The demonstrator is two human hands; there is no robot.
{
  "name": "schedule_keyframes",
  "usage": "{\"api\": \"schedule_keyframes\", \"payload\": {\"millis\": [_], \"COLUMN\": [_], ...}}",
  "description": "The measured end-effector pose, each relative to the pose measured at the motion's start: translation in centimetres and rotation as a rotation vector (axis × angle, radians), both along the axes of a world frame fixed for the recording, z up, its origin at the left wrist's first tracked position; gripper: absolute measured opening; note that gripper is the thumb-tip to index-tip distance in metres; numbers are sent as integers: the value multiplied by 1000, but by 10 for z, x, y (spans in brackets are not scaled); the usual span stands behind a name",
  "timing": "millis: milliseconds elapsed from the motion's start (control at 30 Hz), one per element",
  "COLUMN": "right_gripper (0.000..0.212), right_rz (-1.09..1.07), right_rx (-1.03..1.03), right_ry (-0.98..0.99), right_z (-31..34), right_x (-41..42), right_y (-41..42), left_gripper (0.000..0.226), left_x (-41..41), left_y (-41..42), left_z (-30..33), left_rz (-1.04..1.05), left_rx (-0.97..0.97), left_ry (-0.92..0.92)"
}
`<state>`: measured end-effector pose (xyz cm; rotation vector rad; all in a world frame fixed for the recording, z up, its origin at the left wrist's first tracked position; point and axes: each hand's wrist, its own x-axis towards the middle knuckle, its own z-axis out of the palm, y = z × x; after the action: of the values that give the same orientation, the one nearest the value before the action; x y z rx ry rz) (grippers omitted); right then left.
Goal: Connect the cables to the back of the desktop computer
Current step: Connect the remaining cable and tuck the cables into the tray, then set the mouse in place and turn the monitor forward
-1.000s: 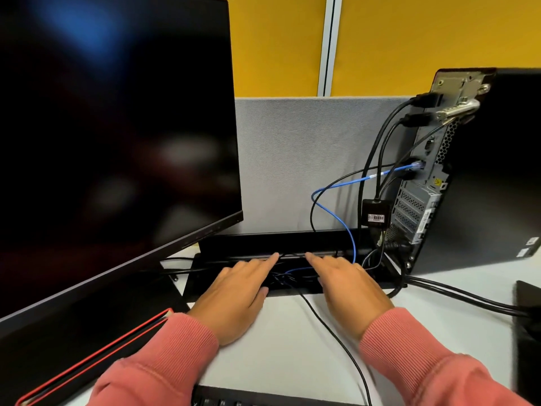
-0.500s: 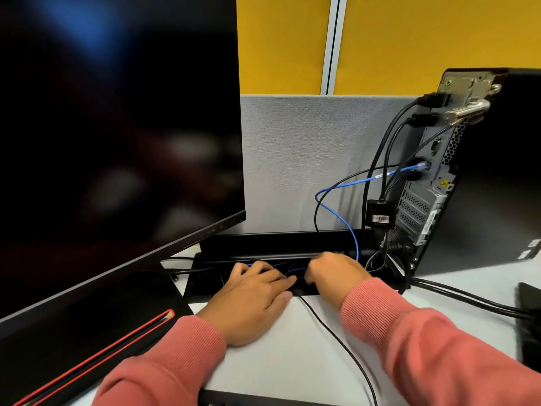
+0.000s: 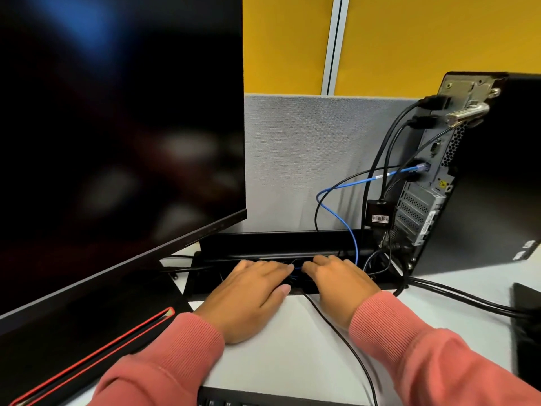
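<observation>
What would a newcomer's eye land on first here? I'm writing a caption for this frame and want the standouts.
The large dark monitor screen fills the left half. At right, the black desktop tower shows its rear panel, a bright blue network cable looping from it down toward the black cable tray at the desk's back edge. In the centre, the pink-sleeved left hand and right hand reach into that tray, fingertips hidden among the cables.

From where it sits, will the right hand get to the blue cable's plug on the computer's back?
Probably yes: the right hand lies below the blue cable's plug, only hanging black cables between.
</observation>
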<state>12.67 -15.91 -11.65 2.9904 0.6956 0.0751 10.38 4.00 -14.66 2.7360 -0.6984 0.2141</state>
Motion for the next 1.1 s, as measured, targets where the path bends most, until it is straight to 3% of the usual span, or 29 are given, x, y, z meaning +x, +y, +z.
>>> {"api": "schedule_keyframes", "payload": {"millis": [200,533,667,833,1100], "right_gripper": [43,65,53,39,24], "right_rz": [-3,21,-126,-209,-373], "right_rx": [6,453,690,689,446], "right_ry": [53,-22,-141,-142,-43], "right_z": [3,-7,-6,-1,-3], "right_x": [-7,-16,-30,-63,-148], "right_y": [2,-30,-59,-85,-135], "left_gripper": [51,46,38,33,55], "left_x": [1,-5,-12,-21,-82], "left_y": [2,5,4,-2,-16], "left_z": [-8,0,4,11,7], "left_rz": [8,26,40,37,-71], "left_rx": [13,-119,-142,-36,-49], "left_ry": [58,-66,-103,-133,89]}}
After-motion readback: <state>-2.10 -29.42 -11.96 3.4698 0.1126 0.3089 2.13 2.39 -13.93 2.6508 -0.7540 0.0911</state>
